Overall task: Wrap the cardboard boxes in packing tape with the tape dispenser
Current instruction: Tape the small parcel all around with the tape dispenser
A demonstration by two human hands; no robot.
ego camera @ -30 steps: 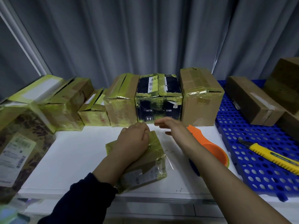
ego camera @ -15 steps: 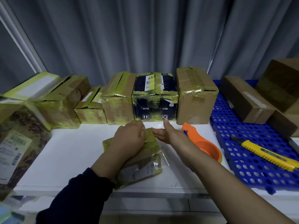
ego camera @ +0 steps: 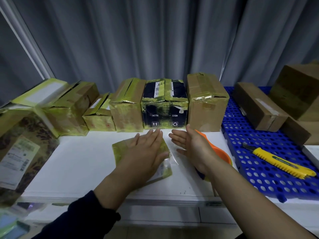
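Table [ego camera: 82, 163], white, work surface.

Boxes [ego camera: 127, 107], row along the back edge: most coated in yellowish tape, judged done.

Mat [ego camera: 250, 152], blue, perforated, at right: carries bare boxes [ego camera: 259, 106], plain brown and judged still to wrap.

Small box [ego camera: 120, 149], flat, at table centre: taped over its visible top, with a loose clear film [ego camera: 173, 161] at its right edge. Wrap judged nearly finished, smoothing left.

Knife [ego camera: 279, 163], yellow, lies on the mat.

Dispenser [ego camera: 222, 154], orange, lies on the table behind the right wrist, unheld.

Left hand [ego camera: 146, 152]: flat, fingers straight, pressing on the small box.

Right hand [ego camera: 193, 145]: fingers straight, palm turned leftward, just beside the box, holding nothing. Contact with the film cannot be told.

Changes: half a second ago the left hand sat curled on the box and has since flattened. The right hand has drawn slightly off the box's far corner. Dispenser and knife lie as before.
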